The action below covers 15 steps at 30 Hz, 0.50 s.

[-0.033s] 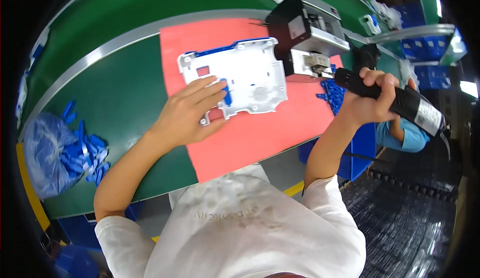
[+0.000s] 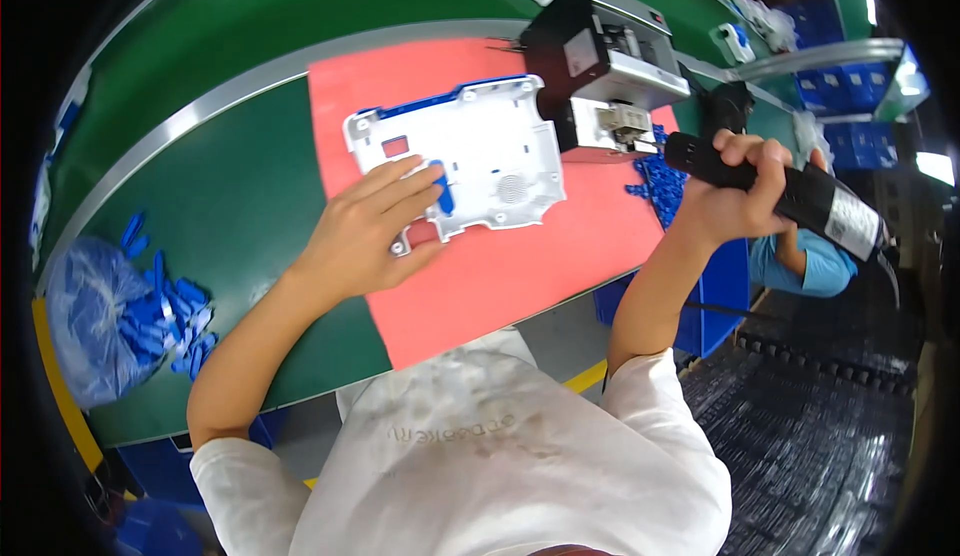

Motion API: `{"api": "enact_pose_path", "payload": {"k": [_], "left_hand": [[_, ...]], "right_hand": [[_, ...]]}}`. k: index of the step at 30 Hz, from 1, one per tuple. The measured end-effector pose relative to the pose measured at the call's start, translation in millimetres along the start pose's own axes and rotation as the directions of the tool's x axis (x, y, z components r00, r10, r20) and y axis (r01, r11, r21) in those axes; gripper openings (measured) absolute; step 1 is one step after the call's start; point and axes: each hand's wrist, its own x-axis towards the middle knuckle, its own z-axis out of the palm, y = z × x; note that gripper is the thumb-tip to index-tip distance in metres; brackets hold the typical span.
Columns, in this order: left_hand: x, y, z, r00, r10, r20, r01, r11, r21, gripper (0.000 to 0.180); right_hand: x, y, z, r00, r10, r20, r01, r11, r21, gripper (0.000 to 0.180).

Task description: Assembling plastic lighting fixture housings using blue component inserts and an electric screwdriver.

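Bright, even overhead light; soft shadows; sharp centre; fisheye bending and dark vignette at edges.

Head view, steeply down, close.

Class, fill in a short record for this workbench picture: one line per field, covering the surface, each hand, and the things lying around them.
Surface: green bench with a red mat
Left hand: flat on a white plastic panel, fingers by a small blue piece
Right hand: gripping a black electric screwdriver
Behind panel: black and grey box-shaped device
Far left: clear bag and loose blue parts
Right of mat: heap of blue parts
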Motion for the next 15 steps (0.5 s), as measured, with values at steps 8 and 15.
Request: {"api": "enact_pose_path", "payload": {"k": [8,15], "left_hand": [[9.1,1.2,4.6,0.999,0.028,-0.024,-0.029,0.999,-0.036,0.042],[5.1,2.4,2.0,1.0,0.019,-0.019,-0.02,0.998,-0.06,0.045]], "right_hand": [[2.9,23.5,-7.0,0.992,0.103,0.071,-0.091,0.985,-0.147,0.048],[-11.0,5.7,-3.5,0.97,0.186,0.159,-0.175,0.981,-0.083,0.049]]}}
